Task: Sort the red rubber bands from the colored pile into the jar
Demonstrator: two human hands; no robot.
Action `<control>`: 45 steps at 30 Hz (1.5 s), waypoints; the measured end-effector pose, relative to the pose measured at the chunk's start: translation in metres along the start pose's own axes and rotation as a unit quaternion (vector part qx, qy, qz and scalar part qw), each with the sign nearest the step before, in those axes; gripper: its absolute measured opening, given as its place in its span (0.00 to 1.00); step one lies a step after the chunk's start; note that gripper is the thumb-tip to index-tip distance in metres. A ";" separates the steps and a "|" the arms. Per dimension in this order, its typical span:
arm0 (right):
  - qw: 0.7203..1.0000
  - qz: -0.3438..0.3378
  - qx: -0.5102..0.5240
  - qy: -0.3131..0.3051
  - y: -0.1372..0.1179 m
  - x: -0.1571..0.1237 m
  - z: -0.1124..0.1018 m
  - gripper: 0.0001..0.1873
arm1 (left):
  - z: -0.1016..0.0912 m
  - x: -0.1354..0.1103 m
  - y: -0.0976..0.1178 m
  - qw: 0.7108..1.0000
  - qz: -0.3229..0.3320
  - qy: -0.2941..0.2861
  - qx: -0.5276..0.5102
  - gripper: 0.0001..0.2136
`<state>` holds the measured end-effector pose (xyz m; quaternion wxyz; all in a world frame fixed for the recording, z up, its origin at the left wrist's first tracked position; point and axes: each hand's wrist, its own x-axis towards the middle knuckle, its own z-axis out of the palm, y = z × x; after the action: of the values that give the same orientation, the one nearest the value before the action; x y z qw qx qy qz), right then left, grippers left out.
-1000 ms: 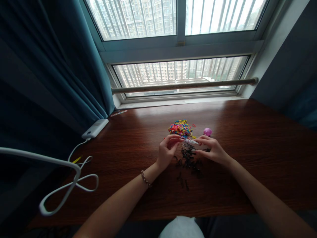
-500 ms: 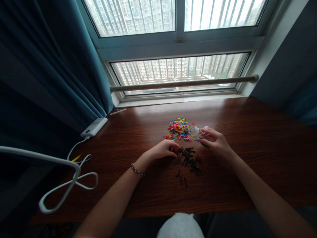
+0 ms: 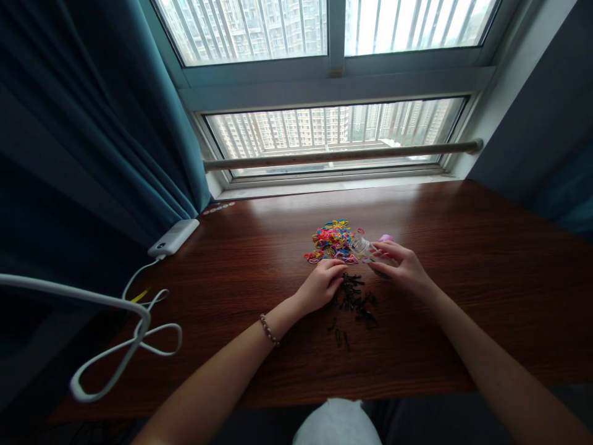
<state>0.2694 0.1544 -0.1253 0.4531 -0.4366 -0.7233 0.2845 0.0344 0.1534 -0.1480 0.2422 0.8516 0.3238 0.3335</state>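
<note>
A small clear plastic container (image 3: 361, 246) sits in the right hand (image 3: 405, 267), pinched between partly spread thumb and fingers, beside a multicoloured heap of little loops (image 3: 332, 240). The left hand (image 3: 319, 288), nearly closed, meets scattered little black loops (image 3: 353, 298); whether it grips any, I cannot tell.

I watch through one head-worn camera, above near side of table (image 3: 259, 232), facing forward and down. Left hand (image 3: 320, 287) and right hand (image 3: 402, 267) near, just below mid-frame, seen from behind. Window (image 3: 334, 80) farther off, straight ahead, across top; curtain (image 3: 106, 117) down left side.
</note>
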 end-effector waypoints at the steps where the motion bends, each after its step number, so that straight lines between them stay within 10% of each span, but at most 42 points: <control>1: 1.000 -0.001 0.001 -0.001 0.000 0.000 0.000 0.23 | -0.001 0.000 0.001 1.000 0.011 -0.016 -0.004 0.15; 16: 1.000 -0.007 -0.026 -0.013 -0.001 0.000 0.001 0.24 | -0.002 0.000 0.010 0.994 0.023 -0.110 0.007 0.08; 26: 0.989 -0.044 -0.129 -0.058 -0.008 0.001 -0.010 0.21 | -0.011 0.008 -0.009 0.952 -0.207 0.094 -0.203 0.08; 45: 0.973 -0.096 -0.160 -0.135 -0.011 -0.005 0.008 0.21 | -0.002 0.004 0.014 0.956 -0.092 0.176 -0.218 0.07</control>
<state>0.2595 0.1446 -0.1220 0.3007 -0.3900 -0.8523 0.1764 0.0411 0.1476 -0.1366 0.3903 0.6726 0.3576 0.5171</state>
